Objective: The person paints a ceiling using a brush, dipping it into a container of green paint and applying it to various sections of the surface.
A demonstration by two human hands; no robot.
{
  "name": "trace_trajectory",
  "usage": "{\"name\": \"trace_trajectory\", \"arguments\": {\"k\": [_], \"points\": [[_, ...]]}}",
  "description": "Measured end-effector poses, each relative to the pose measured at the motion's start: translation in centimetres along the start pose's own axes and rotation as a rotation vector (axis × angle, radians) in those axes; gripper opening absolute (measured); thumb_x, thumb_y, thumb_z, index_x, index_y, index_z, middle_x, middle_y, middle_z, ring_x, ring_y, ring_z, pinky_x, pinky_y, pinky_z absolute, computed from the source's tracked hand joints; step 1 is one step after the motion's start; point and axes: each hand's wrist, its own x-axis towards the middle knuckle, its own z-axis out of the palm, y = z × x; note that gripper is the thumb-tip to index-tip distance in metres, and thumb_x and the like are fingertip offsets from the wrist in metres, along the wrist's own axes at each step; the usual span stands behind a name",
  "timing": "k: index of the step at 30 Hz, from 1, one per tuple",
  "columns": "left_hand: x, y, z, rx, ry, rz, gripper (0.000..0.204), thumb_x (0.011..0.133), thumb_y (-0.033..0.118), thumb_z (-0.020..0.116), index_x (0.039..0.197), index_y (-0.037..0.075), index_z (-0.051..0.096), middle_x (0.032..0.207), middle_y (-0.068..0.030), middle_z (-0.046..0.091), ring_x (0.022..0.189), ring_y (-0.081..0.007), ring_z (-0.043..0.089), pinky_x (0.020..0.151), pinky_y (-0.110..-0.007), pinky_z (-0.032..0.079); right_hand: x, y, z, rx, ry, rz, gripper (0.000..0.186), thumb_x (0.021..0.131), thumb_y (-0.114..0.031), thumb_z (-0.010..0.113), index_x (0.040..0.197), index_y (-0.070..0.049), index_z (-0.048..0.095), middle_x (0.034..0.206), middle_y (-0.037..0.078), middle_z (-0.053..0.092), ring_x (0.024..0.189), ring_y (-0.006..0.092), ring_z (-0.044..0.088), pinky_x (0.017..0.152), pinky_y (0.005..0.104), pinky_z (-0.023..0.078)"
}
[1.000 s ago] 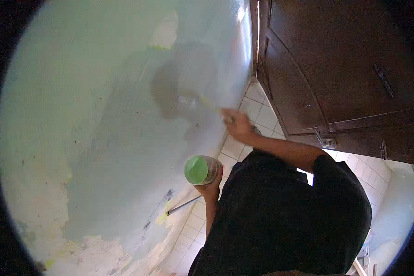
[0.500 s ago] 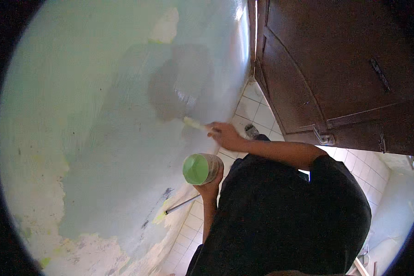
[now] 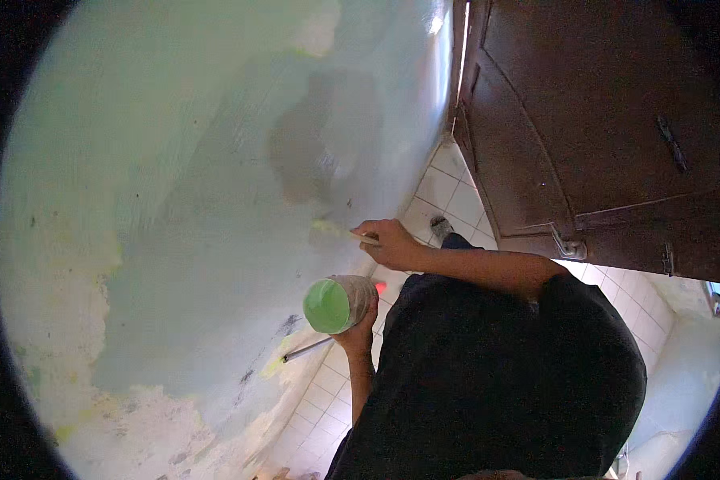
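My left hand (image 3: 357, 334) grips a cylindrical container (image 3: 350, 298) of light green paint (image 3: 326, 308), its opening tilted toward the camera, low beside the wall. Above it, my right hand (image 3: 394, 246) is closed on the pale handle of a paintbrush (image 3: 366, 238), whose bristles are blurred against the pale blue-green wall (image 3: 184, 240). Whether the bristles touch the wall cannot be told. The wall is patchy, with bare cream and yellowish areas low on the left and a dark shadow near the brush.
A dark brown wooden door (image 3: 584, 120) with a metal handle (image 3: 570, 246) stands at right, beside pale floor tiles (image 3: 436, 188). A thin metal pipe (image 3: 308, 349) juts from the wall's lower part. My foot (image 3: 442, 227) shows below. A pale curved surface (image 3: 668, 384) is at lower right.
My right hand has moved down and left along the wall with the brush, toward the container. The container in my left hand has shifted slightly left.
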Motion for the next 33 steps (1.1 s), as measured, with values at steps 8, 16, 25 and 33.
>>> {"name": "trace_trajectory", "arguments": {"k": [8,16,25,33], "points": [[-0.2,0.3,-0.4,-0.120,0.040,-0.036,0.082,0.070,0.016,0.095,0.139,-0.001,0.055,0.134,-0.0141,0.063,0.119,-0.0269,0.063,0.104,-0.042,0.052,6.6,0.9,-5.9,-0.020,-0.085,0.055,0.029,0.086,-0.014,0.079,0.112,-0.003,0.073,0.095,0.019,0.073,0.087,0.0263,0.071,0.080,0.0406,0.056],[-0.1,2.1,0.2,-0.124,0.055,-0.048,0.073,0.070,0.019,0.096,0.131,-0.001,0.060,0.124,-0.0123,0.067,0.113,-0.0246,0.066,0.099,-0.041,0.055,6.5,0.5,-13.1,-0.178,0.394,0.094,0.026,0.086,-0.013,0.077,0.109,-0.001,0.074,0.090,0.018,0.074,0.082,0.0265,0.071,0.076,0.0388,0.056],[-0.9,1.1,-0.7,-0.151,0.037,-0.091,0.078,0.068,0.019,0.097,0.132,0.000,0.058,0.125,-0.0133,0.066,0.113,-0.0259,0.065,0.101,-0.042,0.054,1.8,-1.3,-0.3,-0.070,0.116,0.054,0.019,0.086,-0.010,0.070,0.103,-0.001,0.071,0.083,0.019,0.071,0.073,0.0240,0.067,0.072,0.0402,0.054],[-1.5,-0.9,-0.6,-0.133,0.051,-0.065,0.080,0.066,0.021,0.097,0.132,0.000,0.058,0.127,-0.0137,0.065,0.117,-0.0267,0.063,0.105,-0.044,0.050,5.7,-0.1,-7.9,-0.100,0.158,0.086,0.029,0.084,-0.012,0.076,0.111,-0.002,0.073,0.086,0.016,0.074,0.076,0.0238,0.070,0.073,0.0390,0.055]]}}
